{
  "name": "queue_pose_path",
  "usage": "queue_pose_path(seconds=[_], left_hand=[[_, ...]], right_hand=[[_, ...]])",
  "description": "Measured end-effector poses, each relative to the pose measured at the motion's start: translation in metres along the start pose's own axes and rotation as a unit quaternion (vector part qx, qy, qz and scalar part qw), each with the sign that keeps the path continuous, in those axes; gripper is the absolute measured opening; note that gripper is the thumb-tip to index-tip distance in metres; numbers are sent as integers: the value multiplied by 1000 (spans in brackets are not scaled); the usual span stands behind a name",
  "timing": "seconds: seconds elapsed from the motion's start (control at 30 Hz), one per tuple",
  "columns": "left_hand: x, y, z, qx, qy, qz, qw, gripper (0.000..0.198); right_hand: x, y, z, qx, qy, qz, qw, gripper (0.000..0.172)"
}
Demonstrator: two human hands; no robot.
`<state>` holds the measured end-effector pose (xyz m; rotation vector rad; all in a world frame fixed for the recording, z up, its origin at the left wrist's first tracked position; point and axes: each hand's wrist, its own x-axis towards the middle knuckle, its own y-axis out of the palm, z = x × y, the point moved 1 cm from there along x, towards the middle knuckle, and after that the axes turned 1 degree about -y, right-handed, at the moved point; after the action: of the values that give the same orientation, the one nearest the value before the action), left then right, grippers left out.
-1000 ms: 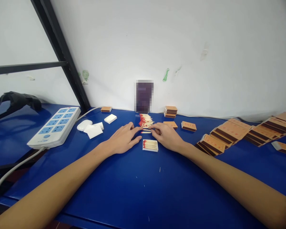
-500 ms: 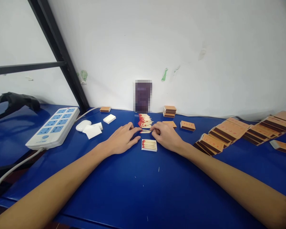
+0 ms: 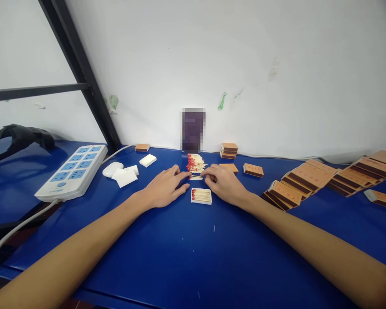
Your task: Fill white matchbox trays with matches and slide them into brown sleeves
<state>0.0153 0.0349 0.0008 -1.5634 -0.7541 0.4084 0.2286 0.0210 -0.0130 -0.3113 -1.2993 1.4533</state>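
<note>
A loose pile of red-tipped matches [image 3: 195,163] lies on the blue table in front of me. A few matches [image 3: 196,177] lie apart on its near side, between my two hands. My left hand [image 3: 167,186] rests with thumb and fingers spread, its index fingertip at the red heads. My right hand [image 3: 224,182] has its fingers curled, with the index fingertip and thumb at the plain ends of the matches. Just nearer to me sits a white matchbox tray [image 3: 201,202] with several matches in it, all heads to the left.
Matchboxes stand in a small stack [image 3: 229,150], with a single matchbox [image 3: 253,169] beside it. Long rows of matchboxes [image 3: 312,174] spread at right. At left are white trays [image 3: 148,160], a white rounded case [image 3: 111,169] and a power strip [image 3: 73,171]. The wall [image 3: 276,107] bounds the back.
The matches between my hands have shifted slightly, and a narrow blue gap shows among them. My right index fingertip has moved slightly left. My left hand has hardly moved.
</note>
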Motion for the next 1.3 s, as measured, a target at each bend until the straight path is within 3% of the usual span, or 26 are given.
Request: queue_pose_path(seconds=[0.37, 0.73, 0.97, 1.3], left_hand=[[-1, -1, -1, -3, 3, -1, 1000, 44], [9, -4, -1, -20, -50, 21, 998, 50], [12, 1, 0, 13, -34, -11, 999, 46], [9, -2, -1, 20, -37, -13, 999, 37]], right_hand=[[0, -1, 2, -37, 20, 15, 999, 32], [0, 3, 0, -50, 24, 23, 998, 29], [0, 0, 3, -41, 23, 25, 999, 28], [-1, 0, 2, -52, 31, 3, 998, 28]])
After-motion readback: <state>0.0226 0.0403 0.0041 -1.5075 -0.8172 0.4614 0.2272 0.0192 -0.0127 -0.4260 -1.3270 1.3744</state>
